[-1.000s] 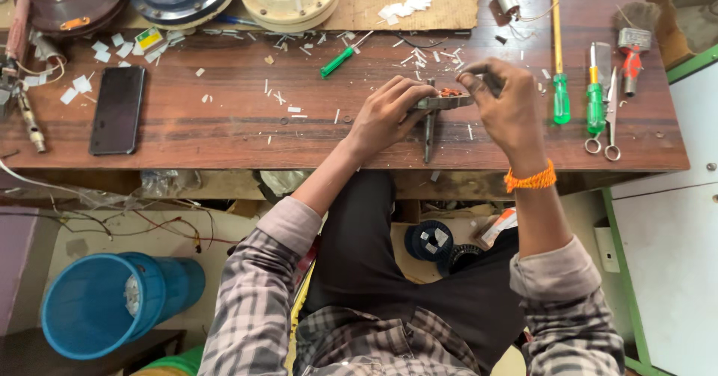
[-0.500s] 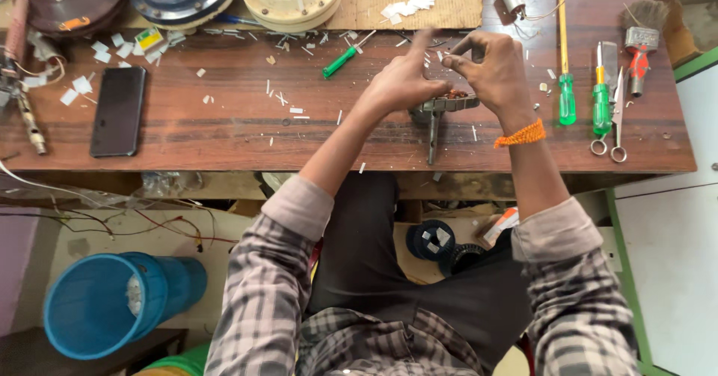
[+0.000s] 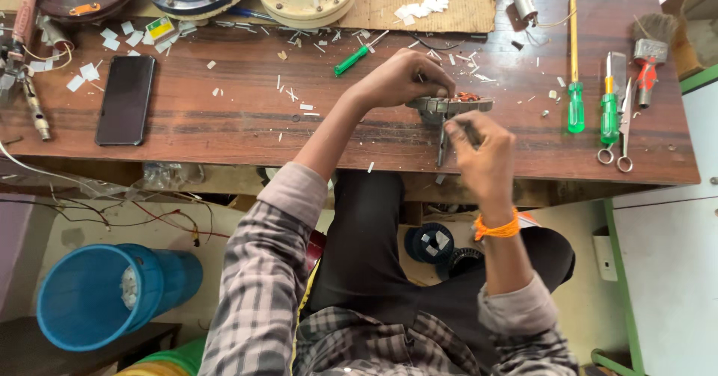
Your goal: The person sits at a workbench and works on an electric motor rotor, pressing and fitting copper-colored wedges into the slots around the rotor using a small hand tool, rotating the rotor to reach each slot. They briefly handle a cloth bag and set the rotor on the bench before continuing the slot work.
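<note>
On the workbench, left hand gripping motor stator, right hand pinched beside it.

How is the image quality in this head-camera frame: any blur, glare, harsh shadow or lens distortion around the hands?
Head view: light is soft and even, with no harsh shadows on the wooden bench. The black phone shows no strong glare. The left hand on the round metal part is fairly sharp; the right hand is slightly soft. The bench edge bows mildly, a wide-angle effect.

Bright even daylight, soft shadows, sharp focus, slight wide-angle distortion.
</note>
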